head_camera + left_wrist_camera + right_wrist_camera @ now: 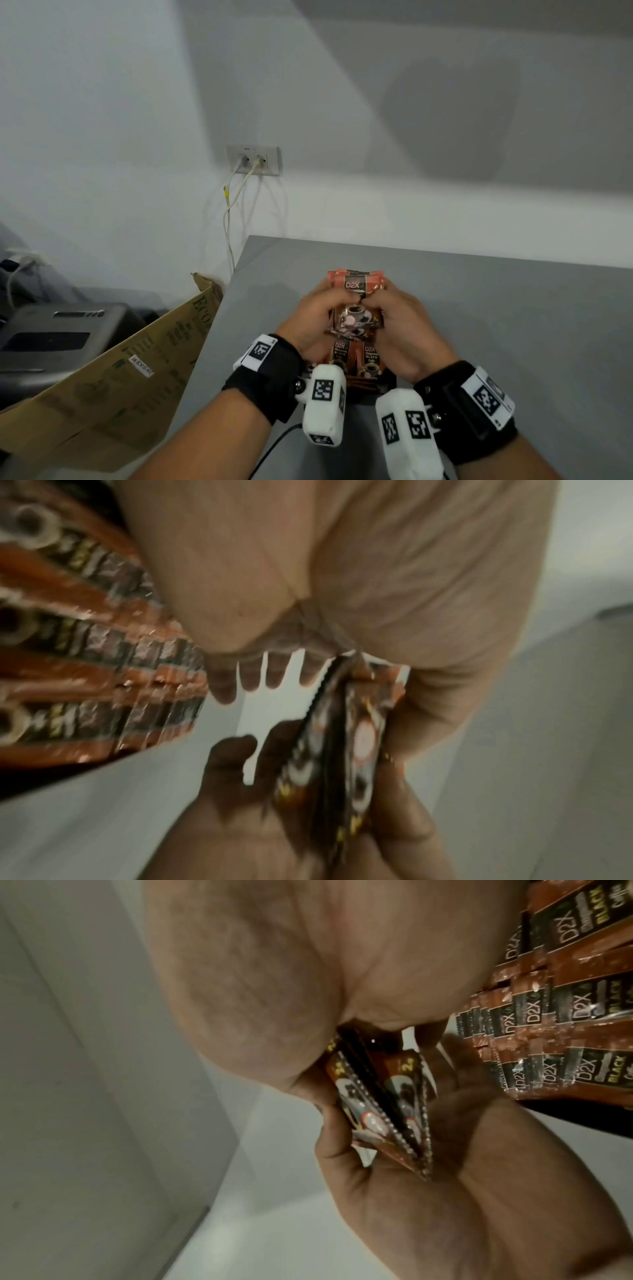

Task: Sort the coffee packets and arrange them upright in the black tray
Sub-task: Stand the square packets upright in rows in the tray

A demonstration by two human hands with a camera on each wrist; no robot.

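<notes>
A small stack of brown and orange D2X coffee packets (356, 306) is held over the grey table (513, 325). My left hand (313, 318) grips the stack's left side and my right hand (402, 325) grips its right side, thumbs on the front. In the left wrist view the held packets (342, 750) appear edge-on between both hands. The right wrist view shows the same packets (383, 1115) fanned slightly at their serrated ends. Nearer to me, more packets (356, 358) stand upright in rows in the black tray (390, 380), which my wrists mostly hide. These rows (565, 1015) fill the tray.
A cardboard box (120, 370) leans against the table's left edge. Beyond it sits a grey machine (58, 335). A wall socket (253, 160) with two cables is behind the table's far left corner. A black cable (274, 442) runs under my left forearm.
</notes>
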